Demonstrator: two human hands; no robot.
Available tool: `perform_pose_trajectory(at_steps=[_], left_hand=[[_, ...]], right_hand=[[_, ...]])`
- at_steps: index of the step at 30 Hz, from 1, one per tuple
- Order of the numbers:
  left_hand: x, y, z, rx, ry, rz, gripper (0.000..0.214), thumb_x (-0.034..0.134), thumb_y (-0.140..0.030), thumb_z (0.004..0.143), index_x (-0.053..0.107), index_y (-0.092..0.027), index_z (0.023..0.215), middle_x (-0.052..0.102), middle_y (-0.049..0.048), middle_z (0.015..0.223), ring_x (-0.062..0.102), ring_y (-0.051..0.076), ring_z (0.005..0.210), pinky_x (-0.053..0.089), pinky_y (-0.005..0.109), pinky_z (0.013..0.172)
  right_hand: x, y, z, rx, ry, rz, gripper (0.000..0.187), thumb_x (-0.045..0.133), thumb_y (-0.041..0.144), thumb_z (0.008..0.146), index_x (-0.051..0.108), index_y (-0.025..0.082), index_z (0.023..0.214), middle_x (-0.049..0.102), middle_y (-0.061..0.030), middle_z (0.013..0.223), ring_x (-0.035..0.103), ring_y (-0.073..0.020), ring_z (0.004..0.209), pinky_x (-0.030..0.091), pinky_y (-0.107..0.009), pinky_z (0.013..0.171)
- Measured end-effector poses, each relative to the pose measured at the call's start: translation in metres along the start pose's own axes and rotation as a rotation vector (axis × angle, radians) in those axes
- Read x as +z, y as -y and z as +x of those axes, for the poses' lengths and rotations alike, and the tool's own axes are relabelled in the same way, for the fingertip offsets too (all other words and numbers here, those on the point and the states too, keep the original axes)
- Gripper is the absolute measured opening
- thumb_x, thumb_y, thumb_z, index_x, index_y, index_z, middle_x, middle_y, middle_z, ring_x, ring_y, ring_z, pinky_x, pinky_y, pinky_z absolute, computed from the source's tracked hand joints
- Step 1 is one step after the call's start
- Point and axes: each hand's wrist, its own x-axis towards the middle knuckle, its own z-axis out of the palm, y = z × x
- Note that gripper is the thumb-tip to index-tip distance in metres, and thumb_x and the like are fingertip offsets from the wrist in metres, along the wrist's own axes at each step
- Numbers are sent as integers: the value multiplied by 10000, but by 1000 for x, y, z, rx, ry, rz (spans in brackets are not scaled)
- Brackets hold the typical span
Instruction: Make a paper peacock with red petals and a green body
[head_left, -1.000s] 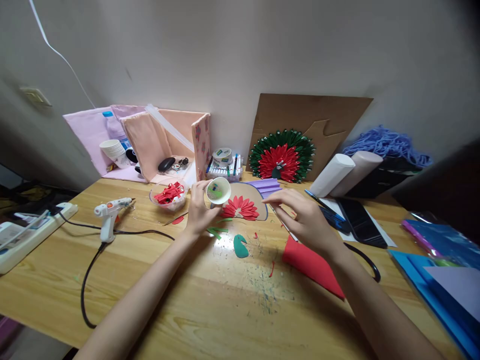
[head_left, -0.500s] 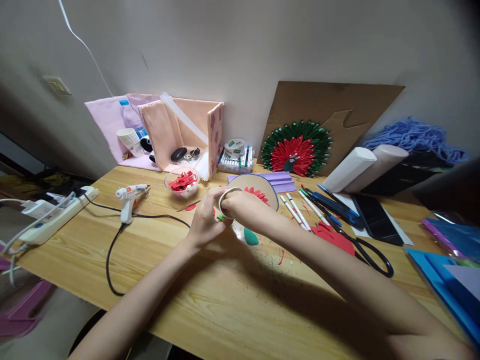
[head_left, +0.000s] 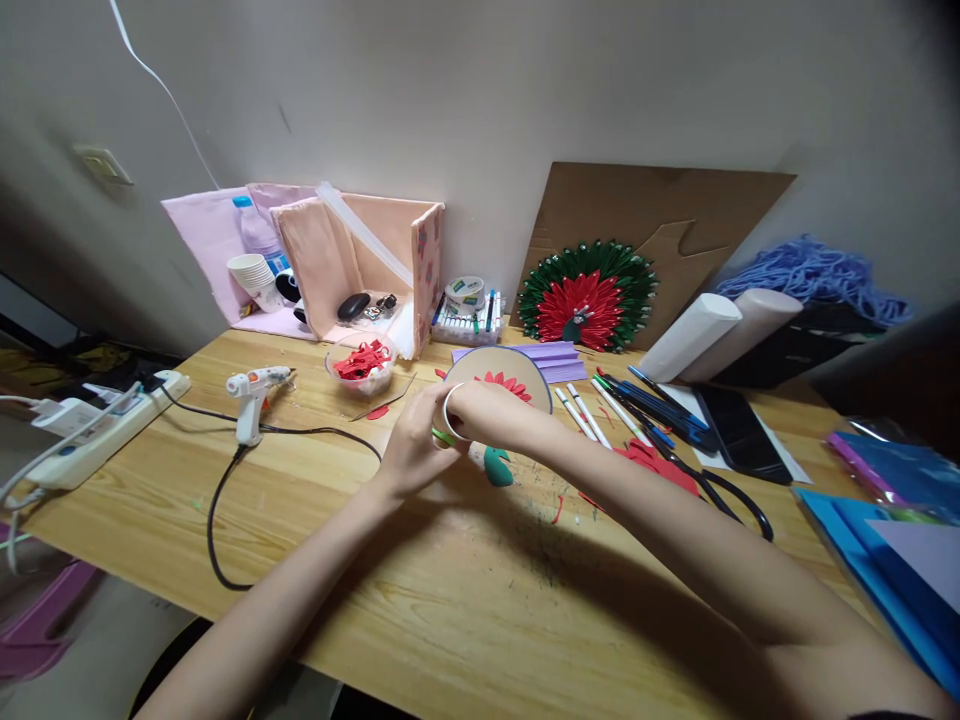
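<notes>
In the head view, my left hand (head_left: 412, 440) is wrapped round what looks like a paper cup, its white rim (head_left: 448, 408) facing me and a bit of green on its side. My right hand (head_left: 471, 408) reaches in past that rim, so its fingers are hidden. Just behind my hands lies a round tan disc (head_left: 529, 372) with a dark blue edge and red petals (head_left: 504, 382) on it. Right below my right wrist sits a dark green cut-out piece (head_left: 498, 467), partly covered.
A white glue gun (head_left: 251, 400) and its black cord stand at left. A clear bowl (head_left: 360, 388) holds red strips. Markers (head_left: 589, 415), black-handled scissors (head_left: 739, 500), red sheets (head_left: 656, 465) and a phone (head_left: 742, 430) lie at right. A cardboard panel (head_left: 675, 200) leans behind.
The whole view has shifted slightly. My right hand has turned a little at the cup's rim, and more green shows between the hands. My left hand keeps its grip.
</notes>
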Motion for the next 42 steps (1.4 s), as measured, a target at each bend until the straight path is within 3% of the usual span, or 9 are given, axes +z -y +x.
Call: perform_pose_trajectory(at_steps=[6,12,21,24,28,32,38,42], left_hand=[[2,2,-1,-32,33,5,556,657,-144,677,451,-207,1189,590,89,1147,565,242,1068,470,382,900],[3,1,0,-66,51,10,529,677,-158,662,474,-192,1150,607,86,1115,585,234,1035,480,363,875],[4,-1,-3,-111,75,6,514,714,-224,666,487,-180,1125,615,87,1080,596,225,988,487,339,833],[2,1,3,-82,56,23,492,691,-229,689,484,-190,1133,609,87,1075,593,228,983,485,350,833],[-1,11,8,-80,1,64,499,693,-241,688,482,-180,1136,601,91,1063,591,228,969,491,364,830],[1,28,3,-185,-103,73,556,735,-251,636,483,-167,1124,600,95,1075,596,227,976,506,382,849],[4,45,-5,-296,-215,94,561,754,-252,595,511,-160,1092,610,85,1063,613,234,971,521,382,848],[1,45,-6,-312,-232,106,572,758,-250,593,512,-149,1099,608,94,1084,607,230,981,519,373,854]], right_hand=[[-6,-2,-3,-91,-17,-65,151,559,81,710,679,139,638,626,-58,624,506,-128,526,344,-244,498],[-6,-7,-1,-115,93,-72,186,510,51,698,690,99,699,628,-63,649,459,-116,513,302,-247,477],[-15,-11,-1,-258,236,-29,146,519,66,699,638,103,622,552,-3,590,358,-77,521,287,-228,514],[-21,-13,-4,-257,123,13,156,514,45,705,633,112,630,563,0,600,378,-76,523,287,-228,521],[-26,-26,-21,-279,-222,210,107,551,106,761,644,142,721,608,4,669,458,-84,576,344,-219,568],[-8,-48,-52,-150,-456,394,69,560,152,780,628,155,771,641,-21,742,524,-104,646,402,-224,593],[47,-65,-78,-44,-383,376,54,582,104,735,604,153,723,581,-9,673,489,-112,620,398,-236,582],[66,-65,-75,-61,-384,361,49,596,110,731,591,155,713,561,-5,662,474,-123,641,391,-243,604]])
